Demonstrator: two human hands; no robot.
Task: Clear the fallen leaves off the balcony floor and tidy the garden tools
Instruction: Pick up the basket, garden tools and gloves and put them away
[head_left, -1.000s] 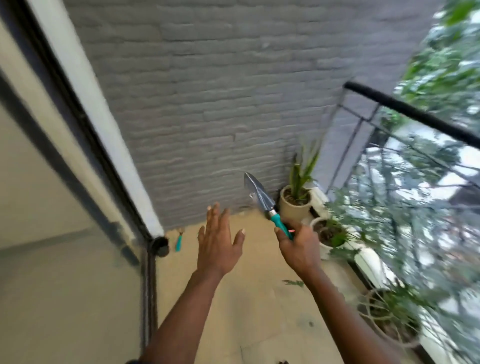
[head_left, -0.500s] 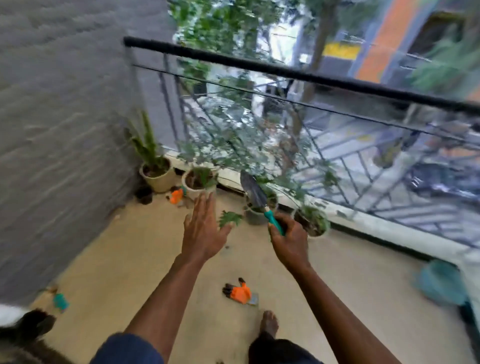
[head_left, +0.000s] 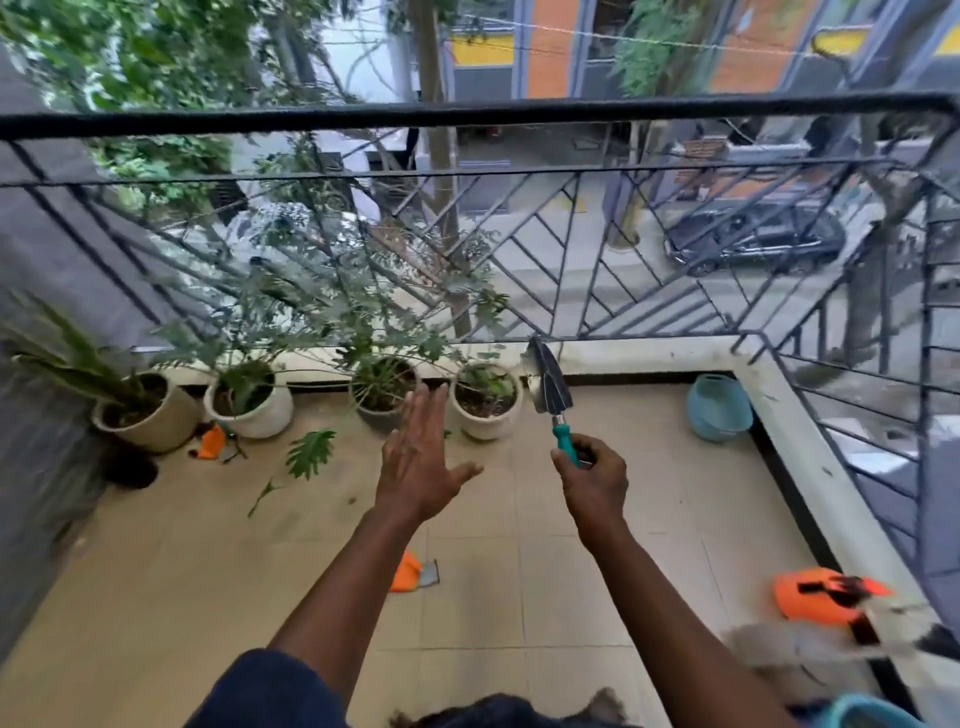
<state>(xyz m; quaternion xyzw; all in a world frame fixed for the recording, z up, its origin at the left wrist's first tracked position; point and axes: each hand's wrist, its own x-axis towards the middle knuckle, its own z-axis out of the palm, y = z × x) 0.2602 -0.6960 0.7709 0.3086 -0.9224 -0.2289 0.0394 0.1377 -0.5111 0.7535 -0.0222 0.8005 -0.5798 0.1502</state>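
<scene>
Trowel (head_left: 549, 387) upright in your right hand (head_left: 594, 480) — fingers wrapped on its teal handle, blade up, near the railing (head_left: 467, 114). Left hand (head_left: 420, 464) empty, fingers spread wide over the floor (head_left: 156, 571). Fallen leaf (head_left: 310, 453) lies by the white pot (head_left: 254, 402) — orange glove (head_left: 406, 571) under your left forearm.

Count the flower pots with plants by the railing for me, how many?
4, lined up along the railing: a beige pot far left, a white pot, a grey pot, then a white pot. The blue pot looks empty.
</scene>
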